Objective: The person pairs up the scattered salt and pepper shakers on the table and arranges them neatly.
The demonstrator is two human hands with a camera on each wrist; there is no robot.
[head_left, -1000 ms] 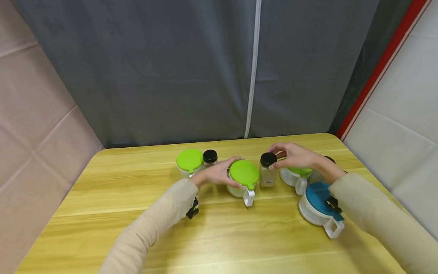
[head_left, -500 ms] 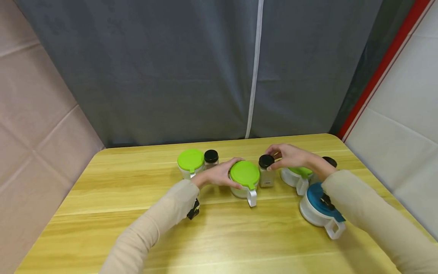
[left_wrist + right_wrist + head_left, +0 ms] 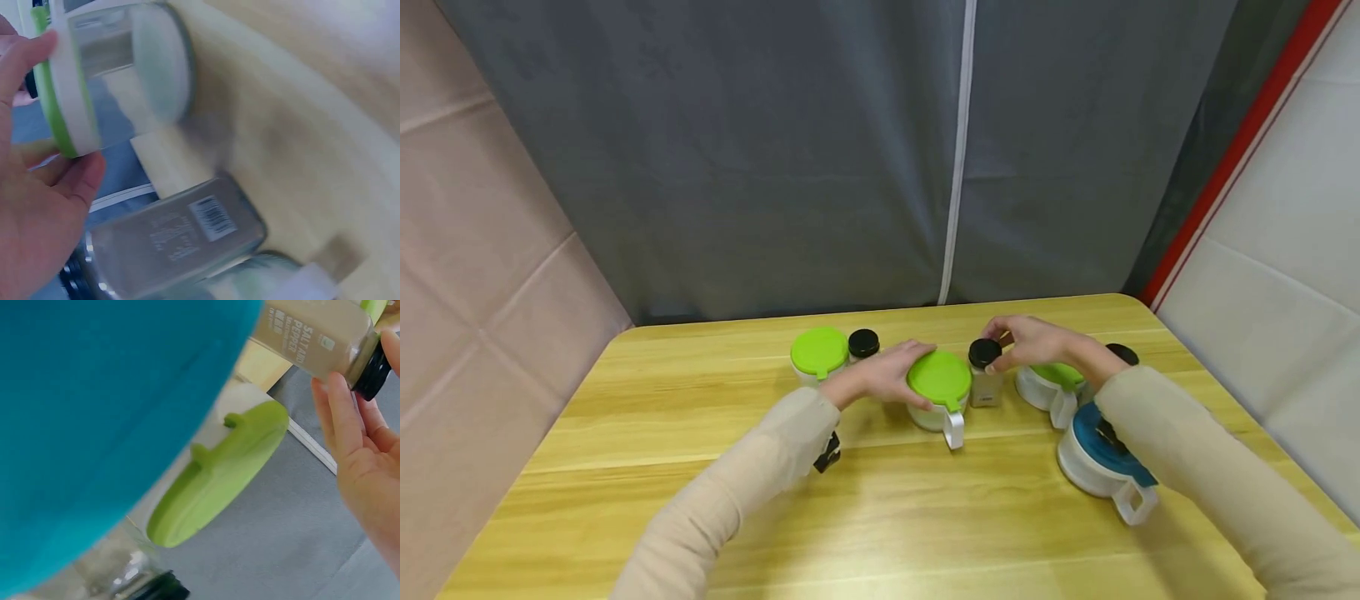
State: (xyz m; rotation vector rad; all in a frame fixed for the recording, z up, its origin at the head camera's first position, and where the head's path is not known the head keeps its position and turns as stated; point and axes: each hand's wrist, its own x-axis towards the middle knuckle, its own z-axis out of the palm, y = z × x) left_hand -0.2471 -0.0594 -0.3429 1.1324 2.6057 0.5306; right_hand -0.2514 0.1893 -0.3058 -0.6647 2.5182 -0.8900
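Observation:
My left hand [image 3: 883, 375] grips a seasoning jar [image 3: 938, 379] with a green lid and white handle, thumb and fingers spread around the lid. In the left wrist view its clear glass body [image 3: 125, 81] shows tilted by the camera angle. Just right of it stands a spice bottle [image 3: 987, 387] with a black cap, which my right hand [image 3: 1033, 342] pinches near the cap. Brown powder and printed "SALT" and "PEPPER" lettering show on this bottle [image 3: 319, 337] in the right wrist view. The jar and bottle stand side by side, nearly meeting.
To the left are another green-lidded jar [image 3: 818, 352] and black-capped bottle [image 3: 863, 343]. Under the right forearm sit a third green-lidded jar [image 3: 1036, 389], a blue-lidded jar [image 3: 1082, 467] and a black-capped bottle [image 3: 1123, 353]. A grey curtain [image 3: 737, 167] hangs behind the wooden table [image 3: 925, 533].
The spice bottle has shifted slightly left in my right hand, and the held green-lidded jar slightly right, narrowing the gap between them. The other jars have stayed in place.

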